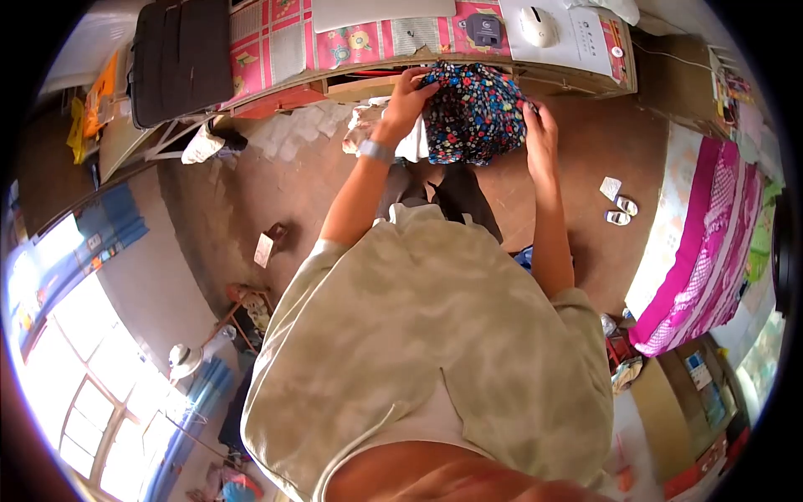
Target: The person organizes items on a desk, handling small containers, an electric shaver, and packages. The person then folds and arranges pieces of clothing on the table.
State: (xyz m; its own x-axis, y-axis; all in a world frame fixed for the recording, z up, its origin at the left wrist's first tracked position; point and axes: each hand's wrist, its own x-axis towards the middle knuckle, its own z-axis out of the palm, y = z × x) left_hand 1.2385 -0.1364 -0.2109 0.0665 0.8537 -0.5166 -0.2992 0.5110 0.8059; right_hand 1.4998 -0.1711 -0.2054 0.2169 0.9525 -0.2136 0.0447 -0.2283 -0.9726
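Observation:
A dark cloth with a dense pattern of small red, blue and white flowers hangs between my two hands, in front of the table edge. My left hand pinches its upper left corner, fingers closed. On the other side, my right hand grips the cloth's right edge between thumb and fingers. Folds hide whether it is a garment or a plain piece of fabric. Behind it to the left, some white and patterned cloth shows low down, partly covered by my left forearm.
Ahead stands a table with a pink patterned cover, bearing a laptop, a dark small device and a white mouse-shaped object. A black bag is at the left. Slippers lie on the floor near a bed with magenta bedding.

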